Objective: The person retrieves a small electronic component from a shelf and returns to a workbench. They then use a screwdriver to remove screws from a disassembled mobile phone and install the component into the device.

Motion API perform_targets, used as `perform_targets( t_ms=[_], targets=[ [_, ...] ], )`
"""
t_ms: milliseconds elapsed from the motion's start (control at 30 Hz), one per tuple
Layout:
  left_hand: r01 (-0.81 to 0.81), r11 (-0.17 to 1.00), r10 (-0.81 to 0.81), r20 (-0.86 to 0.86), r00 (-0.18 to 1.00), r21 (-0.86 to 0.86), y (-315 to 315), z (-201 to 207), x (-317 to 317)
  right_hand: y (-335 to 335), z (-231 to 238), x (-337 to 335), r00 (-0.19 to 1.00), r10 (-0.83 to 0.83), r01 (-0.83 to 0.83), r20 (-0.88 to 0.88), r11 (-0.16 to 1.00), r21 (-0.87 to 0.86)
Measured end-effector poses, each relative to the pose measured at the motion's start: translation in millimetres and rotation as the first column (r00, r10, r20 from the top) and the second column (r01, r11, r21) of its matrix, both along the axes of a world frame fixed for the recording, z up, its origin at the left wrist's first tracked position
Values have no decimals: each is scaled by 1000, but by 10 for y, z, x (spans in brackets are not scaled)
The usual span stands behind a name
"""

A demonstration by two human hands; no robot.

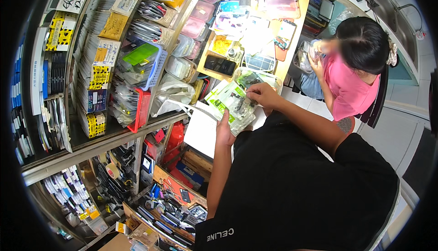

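Shelves: metal racks (91,146) at left, crammed with packaged goods and baskets.
Table: wooden worktop (292,46) ahead, brightly lit.
Floor: pale tiles (392,128) at right.
Sink: steel basin (401,18), far right.

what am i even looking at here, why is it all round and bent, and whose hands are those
There is one picture, from a wide fisheye camera worn on a person's head and looking down, so straight edges bend. No machine: the two bare hands belong to the wearer in the black shirt. The left hand holds a stack of clear packets with green and white cards from below; the right hand touches its top. Shelves on the left hold packaged goods and baskets. A seated person in a pink top handles a clear bag nearby.
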State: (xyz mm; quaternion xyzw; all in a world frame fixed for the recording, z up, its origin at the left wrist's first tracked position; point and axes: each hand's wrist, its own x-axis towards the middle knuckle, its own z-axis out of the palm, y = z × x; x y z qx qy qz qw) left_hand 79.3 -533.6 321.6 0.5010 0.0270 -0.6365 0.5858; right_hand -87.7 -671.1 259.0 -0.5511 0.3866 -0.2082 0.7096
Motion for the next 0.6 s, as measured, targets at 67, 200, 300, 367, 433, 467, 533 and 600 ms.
perform_targets(
  t_ms=[67, 200, 300, 367, 433, 467, 533, 600],
  targets=[
    [11, 1000, -10, 45, 999, -29, 20, 6, -6, -23, -9, -24, 998, -54, 54, 10, 999, 0],
    [-4, 1000, 6, 81, 997, -19, 51, 14, 23, -193, -54, -131, 989, -144, 144, -17, 990, -5],
    [-51, 998, 49, 76, 996, 32, 60, -11, 52, -386, -117, -264, 956, -164, 96, -242, 957, -273],
    [-52, 998, 50, 65, 997, 32, 64, -37, 56, -447, -138, -350, 913, -215, 52, -346, 905, -423],
    [-52, 998, 49, 71, 996, 36, 65, -53, 62, -469, -134, -395, 899, -280, 75, -336, 856, -512],
    [-52, 998, 49, 79, 996, 42, 64, -58, 59, -455, -123, -398, 892, -307, 81, -331, 830, -552],
    [-47, 998, 44, 69, 997, 41, 61, -56, 42, -376, -94, -343, 943, -189, 76, -272, 922, -379],
    [-34, 999, 34, 41, 999, 15, 29, -46, 20, -241, -60, -248, 977, -63, 13, -206, 971, -238]
  ],
)
